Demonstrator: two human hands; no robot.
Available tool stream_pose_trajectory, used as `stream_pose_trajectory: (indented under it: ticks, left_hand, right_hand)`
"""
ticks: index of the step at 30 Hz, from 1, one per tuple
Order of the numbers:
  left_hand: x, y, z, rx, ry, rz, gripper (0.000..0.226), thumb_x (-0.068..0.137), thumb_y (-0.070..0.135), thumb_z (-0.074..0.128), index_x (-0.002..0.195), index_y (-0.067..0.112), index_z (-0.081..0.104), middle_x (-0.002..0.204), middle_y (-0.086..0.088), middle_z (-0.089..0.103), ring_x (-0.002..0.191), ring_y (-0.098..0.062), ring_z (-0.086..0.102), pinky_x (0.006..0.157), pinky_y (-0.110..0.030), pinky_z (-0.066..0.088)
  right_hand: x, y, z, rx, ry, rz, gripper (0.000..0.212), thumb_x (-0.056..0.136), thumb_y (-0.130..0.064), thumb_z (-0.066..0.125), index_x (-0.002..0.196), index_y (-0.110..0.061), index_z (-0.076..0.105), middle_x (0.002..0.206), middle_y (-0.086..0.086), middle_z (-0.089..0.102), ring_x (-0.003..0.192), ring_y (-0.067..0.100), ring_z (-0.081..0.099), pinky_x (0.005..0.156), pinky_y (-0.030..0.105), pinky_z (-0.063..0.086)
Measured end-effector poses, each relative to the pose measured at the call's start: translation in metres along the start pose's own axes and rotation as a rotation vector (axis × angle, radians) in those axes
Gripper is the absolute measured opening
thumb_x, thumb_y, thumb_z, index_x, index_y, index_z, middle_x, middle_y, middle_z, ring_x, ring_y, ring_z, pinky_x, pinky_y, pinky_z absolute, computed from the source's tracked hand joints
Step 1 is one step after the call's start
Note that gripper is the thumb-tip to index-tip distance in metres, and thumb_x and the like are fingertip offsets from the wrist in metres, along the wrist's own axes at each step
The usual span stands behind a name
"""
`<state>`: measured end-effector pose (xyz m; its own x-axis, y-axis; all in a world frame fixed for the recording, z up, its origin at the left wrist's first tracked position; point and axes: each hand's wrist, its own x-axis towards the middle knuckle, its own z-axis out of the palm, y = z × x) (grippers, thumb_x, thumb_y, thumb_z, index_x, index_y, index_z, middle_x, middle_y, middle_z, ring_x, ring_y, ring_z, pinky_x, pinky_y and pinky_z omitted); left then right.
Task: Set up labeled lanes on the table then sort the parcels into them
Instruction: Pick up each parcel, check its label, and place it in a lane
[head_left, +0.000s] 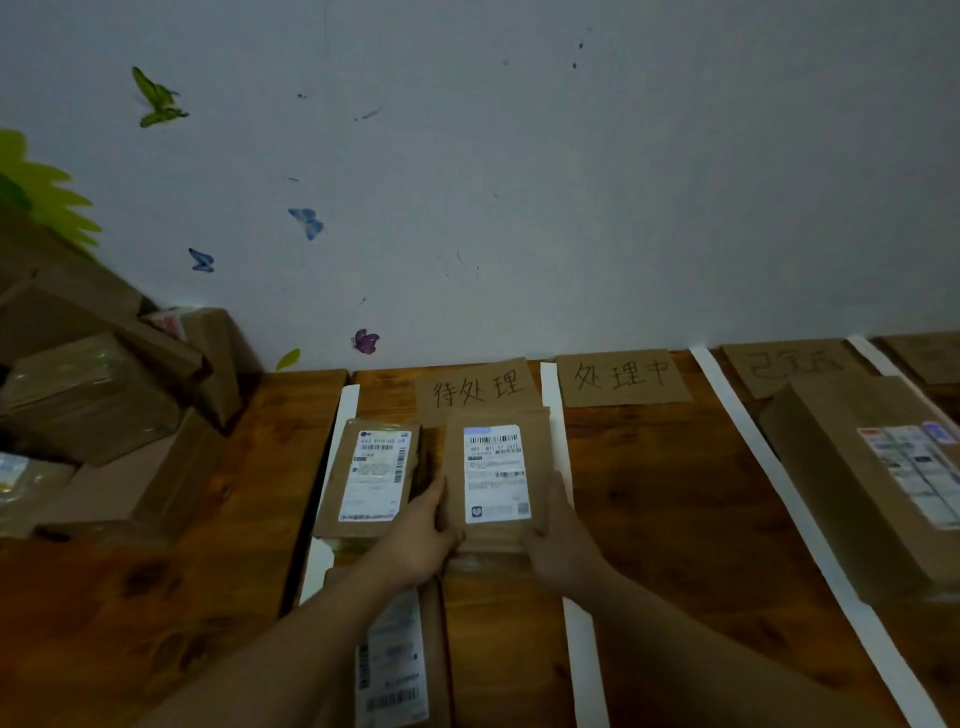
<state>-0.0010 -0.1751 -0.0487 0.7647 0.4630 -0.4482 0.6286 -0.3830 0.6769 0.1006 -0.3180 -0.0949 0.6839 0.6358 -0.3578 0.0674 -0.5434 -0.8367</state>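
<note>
The left hand (421, 530) and the right hand (558, 538) grasp the flat brown cardboard parcel with a white shipping label (496, 478) at its near corners. The fingers (432, 498) of the left hand lie along its left edge, those of the right hand lie along its right edge, and both thumbs are curled onto its top face. The parcel is in the first lane of the brown wooden tabletop (649, 493), toward the far edge, just in front of the cardboard sign marked 待处理 (475, 387). Whether it rests or is lifted cannot be determined. A second brown parcel with a white label (369, 478) lies just beside it on the left. A third labelled parcel (400, 665) lies toward the near edge, partly under the left forearm. White paper strips (584, 649) separate the lanes. The second lane carries the cardboard sign marked 处理中 (621, 376). In the third lane, a long brown cardboard box (831, 467) lies in front of a cardboard sign with blurred writing (789, 366). A pile of brown cardboard boxes (104, 415) stands at the left end, against the wall
</note>
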Motion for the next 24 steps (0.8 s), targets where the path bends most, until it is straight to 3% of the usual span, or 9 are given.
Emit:
stream_pose_trajectory:
  ticks: [4, 7, 9, 10, 12, 13, 17, 20, 24]
  left_hand:
    - [0.010, -0.001, -0.002, 0.185, 0.009, -0.001, 0.078, 0.094, 0.021, 0.056, 0.152, 0.018, 0.003, 0.151, -0.004, 0.033, 0.133, -0.023, 0.039, 0.105, -0.029, 0.035]
    - [0.013, -0.003, -0.002, 0.316, 0.012, 0.013, 0.076, 0.091, 0.028, 0.058, 0.151, 0.016, 0.013, 0.148, -0.004, 0.037, 0.130, -0.022, 0.042, 0.104, -0.029, 0.037]
    - [0.012, -0.004, -0.006, 0.379, 0.012, 0.037, 0.072, 0.089, 0.033, 0.059, 0.149, 0.017, 0.022, 0.145, -0.004, 0.040, 0.127, -0.020, 0.043, 0.105, -0.031, 0.038]
    - [0.012, -0.005, -0.009, 0.393, 0.018, 0.046, 0.072, 0.088, 0.035, 0.060, 0.148, 0.018, 0.024, 0.146, -0.003, 0.038, 0.129, -0.020, 0.041, 0.107, -0.033, 0.037]
    - [0.007, -0.007, -0.019, 0.411, 0.060, 0.056, 0.077, 0.087, 0.041, 0.060, 0.150, 0.020, 0.022, 0.152, -0.002, 0.030, 0.137, -0.021, 0.031, 0.113, -0.037, 0.029]
    - [0.004, -0.008, -0.027, 0.426, 0.094, 0.053, 0.077, 0.087, 0.043, 0.059, 0.150, 0.021, 0.020, 0.155, -0.002, 0.025, 0.141, -0.022, 0.025, 0.116, -0.039, 0.024]
    - [-0.020, -0.018, -0.075, 0.431, 0.244, -0.012, 0.073, 0.089, 0.037, 0.059, 0.150, 0.024, 0.019, 0.158, -0.001, 0.016, 0.144, -0.023, 0.014, 0.116, -0.039, 0.017]
    - [-0.048, -0.039, -0.124, 0.461, 0.288, -0.046, 0.074, 0.090, 0.040, 0.057, 0.150, 0.023, 0.017, 0.159, -0.004, 0.012, 0.146, -0.026, 0.007, 0.118, -0.039, 0.011]
    - [-0.096, -0.079, -0.190, 0.437, 0.409, -0.126, 0.076, 0.089, 0.043, 0.058, 0.151, 0.021, 0.018, 0.159, -0.008, 0.008, 0.146, -0.026, 0.007, 0.117, -0.035, 0.012]
  right_hand:
    - [0.009, 0.000, -0.003, -0.018, -0.048, -0.017, 0.075, 0.096, -0.001, 0.046, 0.152, -0.023, -0.001, 0.149, -0.001, 0.037, 0.136, 0.017, 0.039, 0.089, 0.010, 0.040]
    - [0.015, 0.003, -0.007, -0.072, -0.078, -0.049, 0.073, 0.095, 0.001, 0.048, 0.150, -0.020, 0.005, 0.149, -0.002, 0.038, 0.136, 0.015, 0.038, 0.079, -0.003, 0.035]
    - [0.019, 0.004, -0.008, -0.111, -0.069, -0.035, 0.079, 0.093, -0.003, 0.052, 0.151, -0.019, 0.001, 0.152, 0.001, 0.033, 0.138, 0.018, 0.036, 0.092, 0.006, 0.037]
    - [0.019, 0.001, -0.007, -0.151, -0.053, -0.020, 0.081, 0.093, -0.011, 0.055, 0.151, -0.020, -0.001, 0.155, 0.004, 0.028, 0.140, 0.022, 0.032, 0.104, 0.019, 0.038]
    - [0.020, -0.008, -0.006, -0.315, -0.003, 0.028, 0.087, 0.091, -0.030, 0.059, 0.152, -0.021, -0.003, 0.159, 0.010, 0.010, 0.146, 0.030, 0.015, 0.116, 0.042, 0.026]
    - [0.021, -0.016, -0.007, -0.370, 0.031, 0.040, 0.089, 0.089, -0.035, 0.060, 0.153, -0.020, 0.000, 0.160, 0.009, 0.005, 0.146, 0.031, 0.011, 0.117, 0.045, 0.021]
    - [0.020, -0.068, -0.001, -0.430, 0.034, -0.092, 0.078, 0.089, -0.040, 0.059, 0.152, -0.023, 0.017, 0.158, 0.008, 0.016, 0.143, 0.029, 0.023, 0.113, 0.047, 0.031]
    - [0.021, -0.116, 0.021, -0.467, -0.063, -0.200, 0.060, 0.090, -0.043, 0.055, 0.143, -0.024, 0.036, 0.149, 0.006, 0.037, 0.135, 0.027, 0.035, 0.105, 0.034, 0.031]
    - [0.011, -0.177, 0.074, -0.554, -0.125, -0.295, 0.071, 0.088, -0.052, 0.051, 0.148, -0.022, 0.029, 0.153, 0.009, 0.029, 0.137, 0.031, 0.032, 0.108, 0.038, 0.032]
